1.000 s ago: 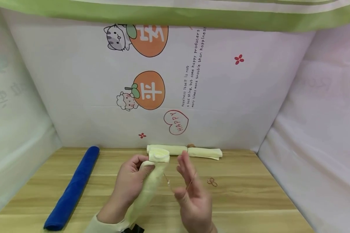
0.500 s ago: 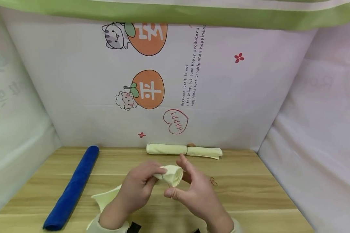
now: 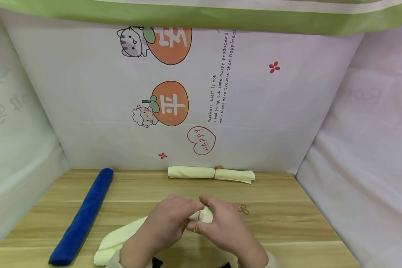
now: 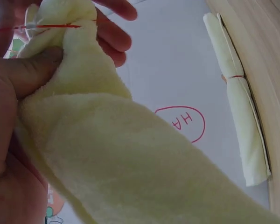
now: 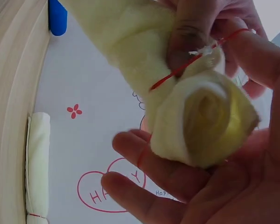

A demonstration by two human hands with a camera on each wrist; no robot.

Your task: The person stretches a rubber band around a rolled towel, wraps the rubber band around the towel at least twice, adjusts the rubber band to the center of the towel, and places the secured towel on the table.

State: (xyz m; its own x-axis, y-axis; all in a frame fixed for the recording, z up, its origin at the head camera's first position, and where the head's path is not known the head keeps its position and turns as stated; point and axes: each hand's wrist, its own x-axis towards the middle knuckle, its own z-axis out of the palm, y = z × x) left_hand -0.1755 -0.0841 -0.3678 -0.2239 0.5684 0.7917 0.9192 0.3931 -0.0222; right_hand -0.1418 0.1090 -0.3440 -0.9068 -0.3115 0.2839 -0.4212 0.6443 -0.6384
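Note:
A pale yellow rolled towel [image 3: 118, 238] slants up from the table at front left to both hands. My left hand [image 3: 164, 221] grips it near its upper end, thumb pressed along the cloth in the left wrist view. Across that end runs a thin red elastic band [image 5: 175, 74], stretched between the fingers and thumb of my right hand [image 3: 226, 227]. The right wrist view shows the towel's spiral end [image 5: 207, 123] facing the right palm, with two right fingers extended beside it. Part of the band is hidden behind the cloth.
Another yellow towel roll [image 3: 191, 172], banded at its middle, lies along the back wall. A brown object [image 3: 219, 167] peeks out behind it. A blue towel roll [image 3: 82, 219] lies at left. Loose red bands [image 3: 243, 209] rest right of the hands.
The left hand has brought the towel's end down and rightward to the right hand. The right hand has closed in around that end, and the band now crosses it.

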